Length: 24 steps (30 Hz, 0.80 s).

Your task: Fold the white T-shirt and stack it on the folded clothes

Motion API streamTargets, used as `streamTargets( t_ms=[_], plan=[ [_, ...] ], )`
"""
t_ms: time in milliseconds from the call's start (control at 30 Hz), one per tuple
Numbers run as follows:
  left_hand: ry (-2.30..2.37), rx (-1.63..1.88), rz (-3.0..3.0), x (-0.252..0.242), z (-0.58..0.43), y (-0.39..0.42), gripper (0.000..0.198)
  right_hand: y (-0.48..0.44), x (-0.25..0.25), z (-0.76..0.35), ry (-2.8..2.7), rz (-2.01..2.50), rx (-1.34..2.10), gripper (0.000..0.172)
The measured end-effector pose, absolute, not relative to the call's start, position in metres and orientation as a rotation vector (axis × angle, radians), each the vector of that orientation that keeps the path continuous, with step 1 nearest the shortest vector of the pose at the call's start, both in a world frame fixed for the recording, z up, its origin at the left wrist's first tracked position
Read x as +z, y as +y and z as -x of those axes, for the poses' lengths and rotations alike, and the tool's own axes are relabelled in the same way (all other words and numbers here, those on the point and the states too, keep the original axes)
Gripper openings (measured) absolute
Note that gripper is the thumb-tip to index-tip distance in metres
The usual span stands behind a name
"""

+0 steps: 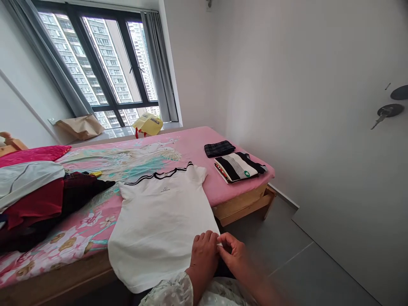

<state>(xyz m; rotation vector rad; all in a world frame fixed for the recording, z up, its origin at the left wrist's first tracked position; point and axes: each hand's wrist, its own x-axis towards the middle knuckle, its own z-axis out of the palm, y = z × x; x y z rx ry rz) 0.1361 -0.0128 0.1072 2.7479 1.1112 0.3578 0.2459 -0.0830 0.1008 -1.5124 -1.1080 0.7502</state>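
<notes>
A white T-shirt (165, 216) with black-striped trim at the neck and shoulders lies spread over the bed's edge, its lower part hanging down toward me. My left hand (204, 253) is closed at the shirt's lower right corner, fingers curled over the fabric. Right beside it, touching, my right hand (234, 253) pinches a small bit of white cloth between thumb and forefinger. The fingertips hide most of the gripped fabric.
A pile of clothes (35, 195) lies on the left of the bed (188, 146). Folded striped clothing (237, 166) and folded dark plaid cloth (219, 148) rest at its right end. A yellow bag (148, 124) and a brown paper bag (81, 127) stand by the window. A door handle (387, 111) is at right.
</notes>
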Motion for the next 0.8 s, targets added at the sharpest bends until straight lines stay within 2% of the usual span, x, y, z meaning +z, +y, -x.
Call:
streamTargets(
  t_ms=[167,333,433,600,800],
  plan=[
    [1.071,0.408,-2.668,0.105,-0.131,-0.008,0.021,-0.078,0.100,-0.252,-1.105,1.478,0.751,0.022],
    [0.974,0.577,-2.609,0.121,-0.111,-0.016,0.027,-0.046,0.087,-0.278,-0.697,1.346,0.935,0.032],
    [0.955,0.619,-2.549,0.135,-0.098,-0.023,0.026,-0.011,0.082,-0.291,-0.428,1.247,1.133,0.029],
    [0.917,0.716,-2.375,0.150,-0.078,-0.030,0.024,0.068,0.083,-0.294,-0.284,1.159,1.309,0.013],
    [0.770,0.814,-2.338,0.139,-0.050,-0.031,0.023,0.168,0.080,-0.280,-0.107,1.123,1.291,0.014]
  ],
)
